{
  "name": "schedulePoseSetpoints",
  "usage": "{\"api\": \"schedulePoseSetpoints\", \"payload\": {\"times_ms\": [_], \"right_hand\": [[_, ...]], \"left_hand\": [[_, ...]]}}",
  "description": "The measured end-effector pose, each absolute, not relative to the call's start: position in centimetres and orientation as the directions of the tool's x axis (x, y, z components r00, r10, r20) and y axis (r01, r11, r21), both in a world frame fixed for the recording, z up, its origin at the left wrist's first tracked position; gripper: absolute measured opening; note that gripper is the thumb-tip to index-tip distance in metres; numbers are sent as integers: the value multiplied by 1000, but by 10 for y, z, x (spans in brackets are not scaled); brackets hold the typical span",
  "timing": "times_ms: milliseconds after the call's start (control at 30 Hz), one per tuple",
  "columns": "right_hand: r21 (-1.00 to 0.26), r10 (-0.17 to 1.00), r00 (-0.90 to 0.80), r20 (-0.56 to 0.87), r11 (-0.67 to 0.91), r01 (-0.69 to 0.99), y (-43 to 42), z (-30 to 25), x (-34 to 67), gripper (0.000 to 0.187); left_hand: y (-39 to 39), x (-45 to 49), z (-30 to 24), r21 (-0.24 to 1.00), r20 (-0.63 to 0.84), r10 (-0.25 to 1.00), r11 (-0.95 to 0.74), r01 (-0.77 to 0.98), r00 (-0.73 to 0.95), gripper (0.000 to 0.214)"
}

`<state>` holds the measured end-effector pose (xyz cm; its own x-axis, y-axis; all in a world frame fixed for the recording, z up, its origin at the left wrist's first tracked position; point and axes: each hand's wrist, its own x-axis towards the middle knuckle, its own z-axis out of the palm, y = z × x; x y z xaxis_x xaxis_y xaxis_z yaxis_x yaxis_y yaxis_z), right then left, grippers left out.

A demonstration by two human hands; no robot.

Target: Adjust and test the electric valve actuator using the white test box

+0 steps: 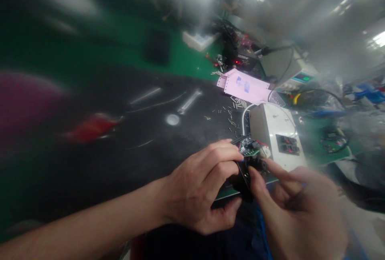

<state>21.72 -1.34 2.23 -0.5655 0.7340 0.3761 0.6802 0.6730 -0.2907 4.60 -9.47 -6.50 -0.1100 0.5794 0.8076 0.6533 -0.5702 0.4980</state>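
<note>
My left hand [204, 180] is closed around a black housing [244, 178] above the near edge of the bench. A small green circuit board [251, 153] with thin wires shows at the top of the housing. From the other side, my right hand [300, 204] pinches a round black part [262, 165] on the housing between thumb and forefinger. Much of the housing is hidden behind my fingers. Just beyond it stands a white box [272, 125] with black and red terminals on its face.
Loose metal pins [231, 117] lie scattered on the black mat [144, 132]. Farther back are a wrench [190, 101], a round pale disc [172, 119] and pink paper sheets [246, 85]. At the right stands an instrument with a lit display [302, 77]. A blurred red object [92, 127] lies left.
</note>
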Motion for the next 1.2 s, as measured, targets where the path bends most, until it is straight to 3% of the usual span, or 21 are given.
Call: {"api": "schedulePoseSetpoints", "payload": {"times_ms": [200, 400, 1033, 1200], "right_hand": [[-562, 861, -368, 351, 508, 653, -21, 17, 212, 49], [-751, 856, -437, 276, 476, 458, -20, 13, 213, 48], [-501, 816, -434, 381, 577, 645, -27, 15, 223, 47], [-692, 859, -252, 445, 509, 512, -13, 17, 225, 40]], "left_hand": [[-95, 45, -65, 505, 804, 583, -567, 651, -117, 47], [-95, 44, -64, 517, 799, 590, -571, 637, -120, 47], [-92, 40, -68, 489, 828, 542, -576, 655, -142, 46], [-91, 34, -69, 495, 841, 518, -623, 606, -155, 42]]}}
